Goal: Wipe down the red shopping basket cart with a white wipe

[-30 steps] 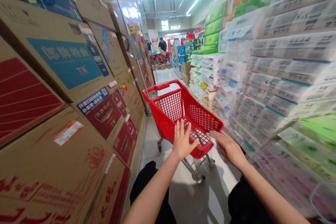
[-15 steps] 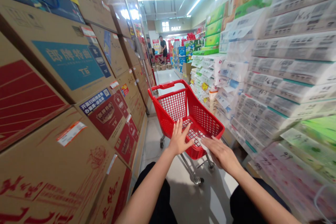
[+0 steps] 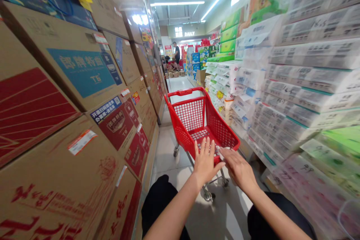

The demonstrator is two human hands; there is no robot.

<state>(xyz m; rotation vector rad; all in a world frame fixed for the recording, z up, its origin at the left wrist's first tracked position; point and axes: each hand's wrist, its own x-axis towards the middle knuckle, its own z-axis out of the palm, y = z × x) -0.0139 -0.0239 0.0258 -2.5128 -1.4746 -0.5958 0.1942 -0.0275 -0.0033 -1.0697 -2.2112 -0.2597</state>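
Observation:
A red plastic shopping cart [image 3: 225, 135] stands in the aisle before me, its basket empty and its handle at the far end. My left hand [image 3: 204, 162] is spread flat at the cart's near end, fingers stretched over the front rim; whether it touches the plastic I cannot tell. Just right of it, my right hand [image 3: 239, 168] presses a crumpled white wipe [image 3: 221, 153] to the near rim. Its fingers lie over the wipe and hide most of it.
Stacked cardboard cartons [image 3: 75, 71] wall the left side. Plastic-wrapped packs of tissue paper [image 3: 298, 78] rise on the right. The pale tiled floor [image 3: 180, 82] runs on past the cart. Farther back, a person [image 3: 176, 55] in dark clothes stands near boxes.
My left hand has moved right and lower, closer to my right hand. The right hand has shifted slightly right along the rim with the wipe. The cart's far end appears a little further right.

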